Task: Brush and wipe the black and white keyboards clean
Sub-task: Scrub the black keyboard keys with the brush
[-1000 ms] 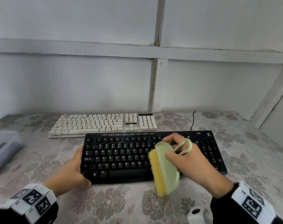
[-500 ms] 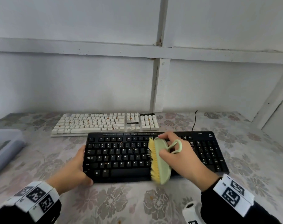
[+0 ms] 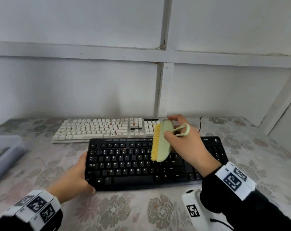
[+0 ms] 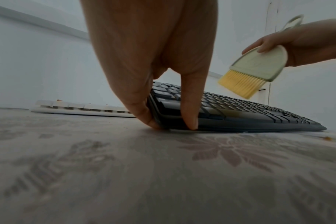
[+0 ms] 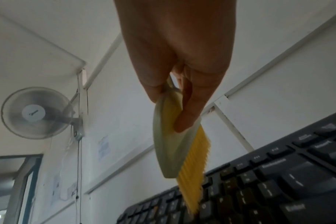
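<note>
The black keyboard (image 3: 141, 164) lies on the bench (image 3: 124, 212), which wears a floral cloth, with the white keyboard (image 3: 98, 129) just behind it, orange crumbs dotted on its cream keys. A few crumbs sit among the black keys too. The left hand (image 3: 74, 179) grips the black keyboard's left end, thumb at the front edge and fingers (image 4: 142, 109) pressed against the side. The right hand (image 3: 188, 147) pinches a pale green brush (image 3: 163, 142) with yellow bristles, held over the keyboard's right-middle keys, bristles pointing left and down; the left wrist view shows them clear of the keys
</note>
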Demonstrator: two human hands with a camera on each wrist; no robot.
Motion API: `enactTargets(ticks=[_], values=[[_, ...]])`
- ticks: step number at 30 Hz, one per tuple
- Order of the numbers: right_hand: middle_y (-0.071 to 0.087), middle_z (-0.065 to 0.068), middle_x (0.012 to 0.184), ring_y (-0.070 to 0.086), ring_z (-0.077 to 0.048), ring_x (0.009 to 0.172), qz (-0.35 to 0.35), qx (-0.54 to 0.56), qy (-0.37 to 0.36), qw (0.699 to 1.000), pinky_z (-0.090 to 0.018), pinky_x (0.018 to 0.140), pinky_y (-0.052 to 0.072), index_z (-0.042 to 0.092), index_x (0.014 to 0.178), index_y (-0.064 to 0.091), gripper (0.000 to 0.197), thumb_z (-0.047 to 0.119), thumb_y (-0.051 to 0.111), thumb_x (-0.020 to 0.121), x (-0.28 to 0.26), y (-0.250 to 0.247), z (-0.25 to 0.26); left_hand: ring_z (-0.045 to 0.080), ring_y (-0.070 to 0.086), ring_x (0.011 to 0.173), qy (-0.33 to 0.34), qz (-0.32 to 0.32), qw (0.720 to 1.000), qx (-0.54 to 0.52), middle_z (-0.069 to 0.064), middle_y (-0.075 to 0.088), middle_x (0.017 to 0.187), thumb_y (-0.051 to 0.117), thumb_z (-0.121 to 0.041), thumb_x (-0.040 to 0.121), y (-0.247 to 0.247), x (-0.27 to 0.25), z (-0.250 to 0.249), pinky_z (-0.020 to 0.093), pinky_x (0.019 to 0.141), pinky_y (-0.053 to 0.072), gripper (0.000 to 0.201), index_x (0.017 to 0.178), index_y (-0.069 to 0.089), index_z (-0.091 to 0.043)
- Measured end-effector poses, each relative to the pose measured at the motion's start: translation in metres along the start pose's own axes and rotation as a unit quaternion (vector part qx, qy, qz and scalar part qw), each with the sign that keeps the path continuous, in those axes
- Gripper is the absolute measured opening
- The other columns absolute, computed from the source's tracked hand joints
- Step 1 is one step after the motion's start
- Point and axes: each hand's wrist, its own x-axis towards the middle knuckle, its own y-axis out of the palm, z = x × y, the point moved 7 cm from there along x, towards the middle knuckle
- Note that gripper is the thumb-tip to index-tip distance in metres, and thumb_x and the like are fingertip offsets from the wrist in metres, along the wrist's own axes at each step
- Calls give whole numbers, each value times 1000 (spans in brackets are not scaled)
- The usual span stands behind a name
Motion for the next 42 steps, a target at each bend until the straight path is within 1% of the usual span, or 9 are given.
enactTargets(ticks=[2, 6, 11, 16, 26, 30, 35, 39, 42], values=[[67, -6, 85, 61, -9, 59, 36, -19, -1, 999, -25, 51, 50, 23, 117, 50, 36, 7, 54, 84, -2, 12, -4, 14, 58, 94, -6, 2, 1000, 10, -2, 59, 104, 70, 10, 60, 0, -1, -1, 26, 74, 46, 107, 136, 12, -38], [67, -7, 93, 62, -14, 64, 111, -63, 6, 992, -22, 51, 49, 26, 114, 47, 33, 11, 54, 86, -15, 28, -12, 13, 59, 92, -10, 1, 1000, 23, -2, 59, 104, 70, 10, 62, 0, -1, -2, 23, 70, 45, 108, 141, 10, -33], [63, -10, 77, 42, -8, 49, 169, -58, 38, 983, -21, 46, 38, 30, 107, 49, 33, 9, 56, 81, -34, 35, -22, 6, 54, 92, -16, 0, 1000, 22, -8, 55, 108, 71, 11, 63, 1, -1, -2, 16, 67, 40, 110, 142, 9, -33], [63, -18, 82, 48, -12, 54, 237, -23, 65, 969, -20, 50, 45, 28, 101, 53, 30, 7, 56, 80, -51, 35, -20, 2, 51, 92, -11, 2, 1000, 25, -15, 51, 108, 72, 10, 62, 0, 0, -1, 12, 69, 38, 111, 142, 8, -33], [68, -11, 87, 61, -19, 59, 56, 6, 9, 998, -31, 51, 51, 27, 112, 49, 35, 6, 54, 84, -3, 13, 4, 10, 57, 92, 5, 2, 1000, 22, -6, 55, 108, 68, 12, 62, 1, -2, -5, 16, 66, 43, 106, 132, 10, -42], [66, -10, 90, 57, -17, 59, 128, -57, 12, 990, -34, 51, 51, 27, 112, 45, 32, 8, 51, 86, -17, 36, -5, 12, 60, 92, 18, 2, 1000, 15, -4, 58, 107, 67, 11, 62, 0, -1, -4, 14, 66, 44, 104, 128, 11, -45], [56, -8, 72, 38, -6, 47, 188, -66, 43, 979, -21, 45, 34, 29, 109, 47, 31, 10, 50, 85, -39, 44, -19, 11, 57, 96, 9, -4, 1000, 10, -4, 57, 109, 69, 12, 59, -1, 3, 1, 19, 70, 44, 107, 129, 11, -44], [61, -18, 83, 45, -15, 59, 237, -36, 71, 968, -30, 52, 42, 33, 102, 52, 30, 11, 53, 81, -52, 44, -19, 9, 56, 93, 8, -1, 1000, 22, -6, 55, 108, 68, 12, 62, 1, 1, -2, 15, 66, 42, 107, 133, 9, -42], [63, -13, 80, 54, -11, 58, 218, 14, 77, 973, -25, 51, 47, 28, 98, 59, 29, 6, 56, 79, -44, 34, -10, 8, 56, 89, 5, 2, 999, 31, -7, 55, 105, 68, 12, 65, 2, -2, -6, 12, 61, 41, 105, 134, 7, -40]])
